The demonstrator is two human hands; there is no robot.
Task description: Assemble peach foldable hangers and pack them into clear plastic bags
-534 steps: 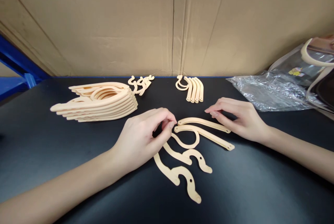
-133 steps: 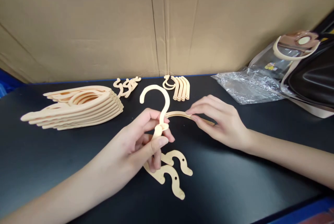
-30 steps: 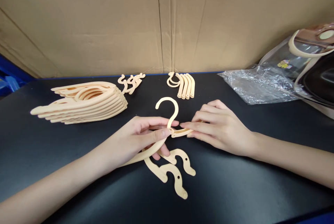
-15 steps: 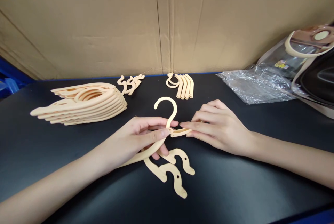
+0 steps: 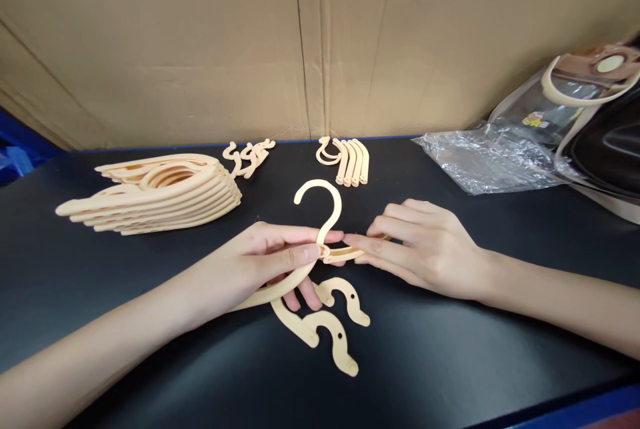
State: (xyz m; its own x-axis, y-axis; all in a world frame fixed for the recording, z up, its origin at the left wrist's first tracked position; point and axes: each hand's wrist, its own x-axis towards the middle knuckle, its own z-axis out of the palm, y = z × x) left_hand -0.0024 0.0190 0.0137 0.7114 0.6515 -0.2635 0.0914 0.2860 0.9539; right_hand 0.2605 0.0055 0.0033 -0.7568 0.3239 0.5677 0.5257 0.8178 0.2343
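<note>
While left hand (image 5: pixel 265 254) pinches one hook (image 5: pixel 337 204), right hand (image 5: pixel 433 252) one bar (image 5: pixel 345 255) | two notched pieces (image 5: pixel 341 350)

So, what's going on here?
A person's left grip holds a pale hook and a curved piece at its base. The right grip holds a slim piece, its end at the hook's base; whether they are joined is hard to tell. Two notched pieces lie close by, a hanger stack to the left.
</note>
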